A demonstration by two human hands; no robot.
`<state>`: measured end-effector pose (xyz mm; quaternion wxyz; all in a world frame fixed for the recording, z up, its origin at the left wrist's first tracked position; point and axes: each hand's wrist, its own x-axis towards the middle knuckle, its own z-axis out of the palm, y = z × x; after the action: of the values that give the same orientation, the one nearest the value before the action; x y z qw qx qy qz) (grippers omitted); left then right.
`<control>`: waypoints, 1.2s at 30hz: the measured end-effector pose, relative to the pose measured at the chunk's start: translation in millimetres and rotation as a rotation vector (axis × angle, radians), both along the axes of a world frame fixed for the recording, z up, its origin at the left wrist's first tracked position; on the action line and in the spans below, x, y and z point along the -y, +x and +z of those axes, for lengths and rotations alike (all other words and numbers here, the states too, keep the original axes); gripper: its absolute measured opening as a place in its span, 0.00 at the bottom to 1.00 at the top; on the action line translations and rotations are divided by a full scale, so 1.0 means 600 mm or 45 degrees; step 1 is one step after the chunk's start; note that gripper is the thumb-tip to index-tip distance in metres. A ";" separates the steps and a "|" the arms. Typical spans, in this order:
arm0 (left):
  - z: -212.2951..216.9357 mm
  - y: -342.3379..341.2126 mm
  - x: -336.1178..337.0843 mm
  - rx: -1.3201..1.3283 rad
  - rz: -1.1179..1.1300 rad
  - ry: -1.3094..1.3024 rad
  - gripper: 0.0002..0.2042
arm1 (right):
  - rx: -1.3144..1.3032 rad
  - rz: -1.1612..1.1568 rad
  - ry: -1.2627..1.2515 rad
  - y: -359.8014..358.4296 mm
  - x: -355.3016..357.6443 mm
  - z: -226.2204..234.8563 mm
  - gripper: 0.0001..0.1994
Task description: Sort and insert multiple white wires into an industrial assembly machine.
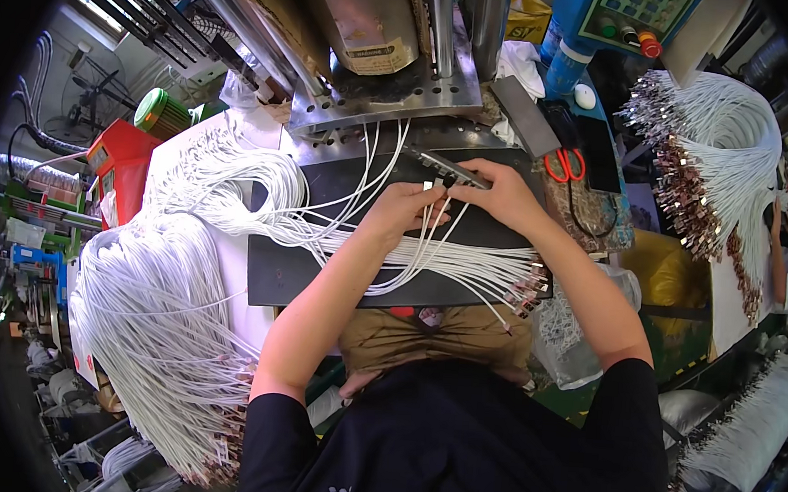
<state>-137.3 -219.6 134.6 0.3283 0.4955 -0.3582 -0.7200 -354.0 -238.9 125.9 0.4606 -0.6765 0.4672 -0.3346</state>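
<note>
My left hand (405, 212) is closed around a few white cables (427, 237) near their ends, above a black work board (273, 279). My right hand (505, 197) grips the near right end of a slim metal bar with slots (445, 165), which looks like a mould strip. The two hands nearly meet at the bar, and cable ends sit between the fingertips. Just what the fingertips press on is partly hidden. Below the hands, a bundle of white cables (475, 259) lies across the board, its metal connectors (528, 290) toward the right.
Ahead stands a press with steel posts (443, 30) and a drilled metal plate (385, 108). Coiled white cables (171, 294) pile up at left. Red-handled scissors (566, 165) and a grey block (525, 116) lie at right, below a control panel (624, 24). Another person's arm (780, 259) shows far right.
</note>
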 end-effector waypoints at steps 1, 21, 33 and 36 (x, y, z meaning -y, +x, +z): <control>-0.005 0.008 0.003 0.042 -0.054 -0.011 0.16 | 0.000 -0.020 0.041 -0.007 0.003 0.006 0.20; -0.001 0.066 0.007 0.361 -0.276 -0.173 0.17 | -0.120 0.066 0.187 -0.018 0.018 0.003 0.24; 0.020 0.030 -0.014 0.977 -0.242 -0.497 0.17 | -0.253 0.197 0.111 -0.012 -0.007 0.045 0.21; 0.032 0.036 -0.015 1.298 -0.370 -0.698 0.17 | -0.370 0.246 -0.037 -0.009 0.003 0.048 0.18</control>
<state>-115.9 -210.8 154.1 0.1291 0.6218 -0.7075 -0.3101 -359.2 -240.7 154.4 0.4083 -0.7661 0.4568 -0.1942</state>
